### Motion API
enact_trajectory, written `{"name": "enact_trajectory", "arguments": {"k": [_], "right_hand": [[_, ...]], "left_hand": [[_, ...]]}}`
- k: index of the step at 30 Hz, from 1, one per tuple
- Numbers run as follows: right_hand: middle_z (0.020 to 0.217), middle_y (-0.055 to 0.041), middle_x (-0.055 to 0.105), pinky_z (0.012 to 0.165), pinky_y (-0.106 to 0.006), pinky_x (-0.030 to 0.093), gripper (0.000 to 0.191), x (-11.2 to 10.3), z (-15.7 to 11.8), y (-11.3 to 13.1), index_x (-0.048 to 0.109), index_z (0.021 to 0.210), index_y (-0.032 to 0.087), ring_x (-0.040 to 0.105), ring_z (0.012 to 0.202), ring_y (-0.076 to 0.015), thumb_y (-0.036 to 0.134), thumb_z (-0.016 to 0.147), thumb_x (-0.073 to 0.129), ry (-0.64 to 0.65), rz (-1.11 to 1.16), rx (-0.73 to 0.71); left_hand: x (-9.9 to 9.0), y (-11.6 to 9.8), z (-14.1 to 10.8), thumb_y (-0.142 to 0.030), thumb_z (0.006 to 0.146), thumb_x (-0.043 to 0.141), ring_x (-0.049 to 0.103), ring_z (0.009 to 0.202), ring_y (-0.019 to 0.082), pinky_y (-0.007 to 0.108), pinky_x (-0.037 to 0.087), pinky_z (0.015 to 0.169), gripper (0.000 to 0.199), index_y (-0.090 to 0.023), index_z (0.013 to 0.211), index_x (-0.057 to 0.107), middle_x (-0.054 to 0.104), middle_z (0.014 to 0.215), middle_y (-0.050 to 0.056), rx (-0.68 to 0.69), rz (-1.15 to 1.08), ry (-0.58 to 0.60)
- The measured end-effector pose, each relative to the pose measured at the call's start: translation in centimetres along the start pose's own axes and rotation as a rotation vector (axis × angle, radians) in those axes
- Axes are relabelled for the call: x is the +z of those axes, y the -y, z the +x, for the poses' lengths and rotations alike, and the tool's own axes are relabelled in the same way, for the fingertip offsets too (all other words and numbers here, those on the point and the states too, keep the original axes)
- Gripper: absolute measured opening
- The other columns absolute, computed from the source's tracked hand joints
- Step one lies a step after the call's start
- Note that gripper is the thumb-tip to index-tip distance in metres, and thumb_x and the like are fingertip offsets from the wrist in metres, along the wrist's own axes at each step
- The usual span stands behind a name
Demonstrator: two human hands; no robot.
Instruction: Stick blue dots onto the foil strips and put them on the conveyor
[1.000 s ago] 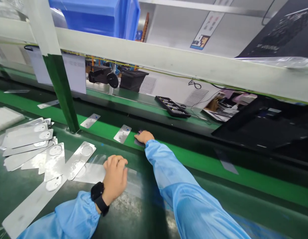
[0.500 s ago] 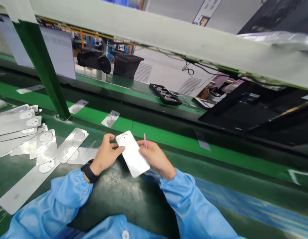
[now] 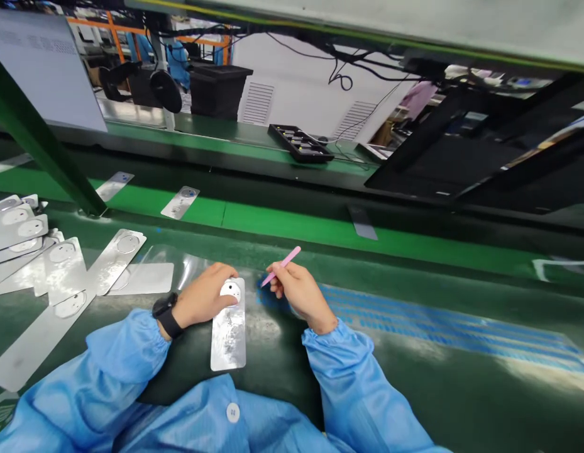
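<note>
- Fingers of the left hand point(image 3: 204, 296) grip the flat silver rectangular plate point(image 3: 229, 336) by its upper left edge, thumb over its round black-dotted patch; whether its underside touches the table cannot be told.
- The plate lies just in front of the blue coat point(image 3: 197, 418), its long axis running nearly 12 to 6 o'clock, the patch end toward 12.
- Its right long edge is uncovered, with bare dark green tabletop point(image 3: 273, 371) at 3 and 4 o'clock; at 6 the coat leaves little room.
- Between 2 and 3 o'clock, the right hand point(image 3: 303, 292) pinches slim pink tweezers point(image 3: 285, 262), tip toward 8 and blunt end toward 2.
- That tip is over or beside the near end of the blue-striped strip point(image 3: 414, 321), which stretches out past 3 o'clock; contact cannot be told.
- Toward 9 and 10 o'clock, overlapping silver plates point(image 3: 63, 270) crowd the tabletop; the left hand covers the space between.
- Beyond the table, the bright green belt point(image 3: 268, 226) crosses at 12, carrying one plate at 11 and another at 2, well apart.
- Past it, the black compartmented tray point(image 3: 301, 143) sits at 1 o'clock; the slanted green post point(image 3: 41, 138) stands toward 10.
</note>
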State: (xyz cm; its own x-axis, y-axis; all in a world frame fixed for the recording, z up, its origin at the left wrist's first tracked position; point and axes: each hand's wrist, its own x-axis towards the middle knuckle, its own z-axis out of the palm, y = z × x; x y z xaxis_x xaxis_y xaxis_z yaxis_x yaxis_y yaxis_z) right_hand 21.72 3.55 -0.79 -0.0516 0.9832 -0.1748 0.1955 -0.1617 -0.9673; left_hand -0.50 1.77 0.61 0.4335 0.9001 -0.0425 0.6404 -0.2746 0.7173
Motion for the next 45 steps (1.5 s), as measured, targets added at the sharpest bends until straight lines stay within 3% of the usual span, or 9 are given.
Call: {"name": "enact_trajectory", "arguments": {"k": [6, 10, 17, 21, 25, 29, 35, 45], "right_hand": [[0.065, -0.0025, 0.066, 0.048, -0.023, 0.052, 0.023, 0.0, 1.0, -1.2, 0.056, 0.077, 0.017, 0.063, 0.053, -0.0133, 0.039, 0.076, 0.066, -0.015, 0.001, 0.058], [0.064, -0.0021, 0.067, 0.046, -0.021, 0.052, 0.013, -0.1, 1.3, -1.4, 0.056, 0.077, 0.018, 0.063, 0.051, -0.0119, 0.029, 0.082, 0.060, -0.033, -0.056, 0.081], [0.060, -0.0015, 0.066, 0.046, -0.020, 0.051, 0.012, 0.1, 1.2, -0.9, 0.056, 0.073, 0.017, 0.062, 0.049, -0.0112, 0.024, 0.083, 0.059, -0.013, -0.095, 0.102], [0.057, -0.0007, 0.064, 0.045, -0.020, 0.050, 0.016, 0.1, 1.3, -0.8, 0.056, 0.070, 0.017, 0.060, 0.047, -0.0107, 0.028, 0.081, 0.060, -0.025, -0.089, 0.095], [0.055, -0.0011, 0.063, 0.044, -0.020, 0.048, 0.029, 0.1, 0.6, -0.3, 0.056, 0.069, 0.017, 0.059, 0.048, -0.0115, 0.044, 0.076, 0.065, -0.021, -0.004, 0.069], [0.055, -0.0008, 0.063, 0.041, -0.021, 0.047, 0.037, 1.4, -0.8, 0.4, 0.056, 0.072, 0.017, 0.057, 0.044, -0.0111, 0.053, 0.072, 0.066, 0.064, 0.042, 0.030], [0.054, 0.0005, 0.061, 0.040, -0.020, 0.047, 0.026, 3.9, -0.9, 0.1, 0.056, 0.070, 0.018, 0.056, 0.043, -0.0101, 0.041, 0.078, 0.062, 0.118, -0.066, 0.090], [0.053, 0.0000, 0.062, 0.041, -0.019, 0.048, 0.020, 3.8, -0.6, 0.1, 0.055, 0.069, 0.017, 0.057, 0.043, -0.0103, 0.033, 0.081, 0.061, 0.131, -0.084, 0.139]], "left_hand": [[1.0, 0.9, -0.7, -0.028, 0.059, 0.083, 0.045, 0.115, 0.030, 0.048, 0.035, 0.097, 0.053, -0.023, 0.104, 0.056, 0.060, 0.114, 0.005, 0.053, 0.254, 0.041], [1.2, 0.7, -0.8, -0.026, 0.063, 0.082, 0.044, 0.117, 0.030, 0.049, 0.033, 0.095, 0.051, -0.023, 0.107, 0.057, 0.061, 0.119, 0.006, 0.066, 0.248, 0.104], [1.4, 0.6, -0.8, -0.022, 0.064, 0.081, 0.045, 0.118, 0.030, 0.047, 0.032, 0.093, 0.052, -0.024, 0.110, 0.056, 0.060, 0.126, 0.006, 0.081, 0.226, 0.136], [1.4, 0.6, -0.9, -0.020, 0.065, 0.079, 0.043, 0.120, 0.031, 0.047, 0.031, 0.093, 0.048, -0.023, 0.106, 0.055, 0.057, 0.130, 0.007, 0.090, 0.232, 0.135], [1.5, 0.6, -1.0, -0.021, 0.065, 0.079, 0.043, 0.120, 0.031, 0.046, 0.031, 0.092, 0.043, -0.021, 0.099, 0.053, 0.057, 0.129, 0.008, 0.083, 0.238, 0.133], [1.6, 0.6, -0.8, -0.021, 0.065, 0.079, 0.045, 0.118, 0.030, 0.044, 0.032, 0.090, 0.042, -0.020, 0.095, 0.050, 0.058, 0.125, 0.008, 0.087, 0.239, 0.124], [1.7, 0.5, -0.7, -0.020, 0.066, 0.078, 0.045, 0.117, 0.030, 0.044, 0.032, 0.089, 0.042, -0.020, 0.094, 0.048, 0.058, 0.124, 0.009, 0.086, 0.231, 0.110], [1.8, 0.5, -0.8, -0.021, 0.065, 0.078, 0.046, 0.116, 0.030, 0.044, 0.032, 0.089, 0.042, -0.020, 0.093, 0.047, 0.058, 0.123, 0.008, 0.091, 0.241, 0.111]]}}
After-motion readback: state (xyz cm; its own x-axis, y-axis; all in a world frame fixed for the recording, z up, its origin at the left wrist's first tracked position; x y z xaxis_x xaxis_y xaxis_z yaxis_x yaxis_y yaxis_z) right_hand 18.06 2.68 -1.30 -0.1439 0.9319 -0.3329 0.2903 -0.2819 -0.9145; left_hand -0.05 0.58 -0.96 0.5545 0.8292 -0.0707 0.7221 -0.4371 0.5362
